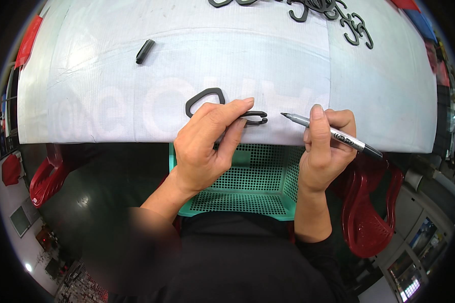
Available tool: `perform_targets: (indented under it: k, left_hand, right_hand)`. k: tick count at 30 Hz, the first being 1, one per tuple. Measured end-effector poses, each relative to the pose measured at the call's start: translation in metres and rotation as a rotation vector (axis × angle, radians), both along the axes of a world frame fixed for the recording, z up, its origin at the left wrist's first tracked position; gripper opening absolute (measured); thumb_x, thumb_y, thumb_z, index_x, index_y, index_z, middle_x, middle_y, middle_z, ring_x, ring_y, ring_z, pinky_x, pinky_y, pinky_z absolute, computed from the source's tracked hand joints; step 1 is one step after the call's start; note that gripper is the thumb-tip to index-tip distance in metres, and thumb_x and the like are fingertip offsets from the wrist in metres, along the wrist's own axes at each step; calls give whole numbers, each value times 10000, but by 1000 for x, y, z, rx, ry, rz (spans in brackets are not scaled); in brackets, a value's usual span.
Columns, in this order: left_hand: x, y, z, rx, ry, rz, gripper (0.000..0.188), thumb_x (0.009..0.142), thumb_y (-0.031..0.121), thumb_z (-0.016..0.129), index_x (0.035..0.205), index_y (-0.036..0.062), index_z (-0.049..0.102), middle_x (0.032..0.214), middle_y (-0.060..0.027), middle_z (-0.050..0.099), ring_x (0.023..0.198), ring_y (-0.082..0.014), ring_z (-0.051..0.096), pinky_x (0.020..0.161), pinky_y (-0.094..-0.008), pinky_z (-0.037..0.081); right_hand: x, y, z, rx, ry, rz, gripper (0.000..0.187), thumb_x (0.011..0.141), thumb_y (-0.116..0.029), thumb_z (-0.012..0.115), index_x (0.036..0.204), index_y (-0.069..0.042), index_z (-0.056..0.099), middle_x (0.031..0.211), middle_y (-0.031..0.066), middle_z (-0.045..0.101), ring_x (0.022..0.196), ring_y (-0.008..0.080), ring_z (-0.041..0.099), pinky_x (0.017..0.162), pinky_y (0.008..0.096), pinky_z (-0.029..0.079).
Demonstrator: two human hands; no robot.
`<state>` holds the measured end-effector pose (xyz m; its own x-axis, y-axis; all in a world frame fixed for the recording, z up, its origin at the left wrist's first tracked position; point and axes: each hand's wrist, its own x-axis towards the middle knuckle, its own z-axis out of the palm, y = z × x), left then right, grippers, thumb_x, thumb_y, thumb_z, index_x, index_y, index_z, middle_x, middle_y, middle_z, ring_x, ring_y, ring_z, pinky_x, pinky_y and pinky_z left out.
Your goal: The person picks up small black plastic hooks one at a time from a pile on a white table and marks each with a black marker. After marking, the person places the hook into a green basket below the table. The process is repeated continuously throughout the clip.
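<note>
My left hand (pixel 205 139) pinches a black hook-like clip (pixel 255 117) between thumb and fingers near the table's front edge; its split end points right. Just beyond that hand lies a black rounded loop (pixel 205 94), partly covered by my fingers, so I cannot tell whether it is separate from the pinched clip. My right hand (pixel 326 146) grips a grey-and-black marker pen (pixel 344 137), uncapped, its dark tip aimed left at the clip but apart from it. A black pen cap (pixel 145 51) lies farther back on the left.
Several black hooks (pixel 318 7) are heaped at the table's far side. A white sheet (pixel 101 101) covers the table. Below its front edge sits a green perforated basket (pixel 242 204) against my body. Red plastic chairs stand at left (pixel 48 177) and right (pixel 366 222).
</note>
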<state>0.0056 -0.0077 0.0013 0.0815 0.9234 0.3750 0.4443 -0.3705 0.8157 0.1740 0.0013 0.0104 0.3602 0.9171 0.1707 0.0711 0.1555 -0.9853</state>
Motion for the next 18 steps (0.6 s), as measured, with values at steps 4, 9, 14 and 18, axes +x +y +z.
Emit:
perform_targets:
  k: [4,9,14,18]
  left_hand:
    - [1,5,-4,137,34,-19,367,699,-134,625,1038,5,651,914,-112,677,732,-205,623,616,-274,498]
    - [1,5,-5,200,55,-43,371,668,-137,613,1002,13,667,950,-117,675,783,-223,639,643,-287,516]
    - [1,5,-4,231,85,-54,352,665,-135,611,981,9,675,970,-120,676,824,-231,647,657,-288,532]
    - [0,5,-7,265,92,-70,331,669,-122,621,969,4,679,977,-123,679,824,-230,647,653,-283,538]
  right_hand:
    - [1,-1,4,-22,-28,8,216,812,-24,671,702,-47,487,548,-55,437,486,-4,325,438,178,257]
    - [-8,-6,8,-109,-33,120,213,806,-7,669,683,-43,500,553,-41,484,480,-14,380,417,169,278]
    - [-12,-6,8,-141,-65,165,214,798,-1,668,676,-38,495,542,-29,494,473,-10,404,405,175,293]
    - [-12,-5,5,-136,-92,169,220,795,-4,671,671,-38,492,537,-27,496,467,-7,407,402,177,296]
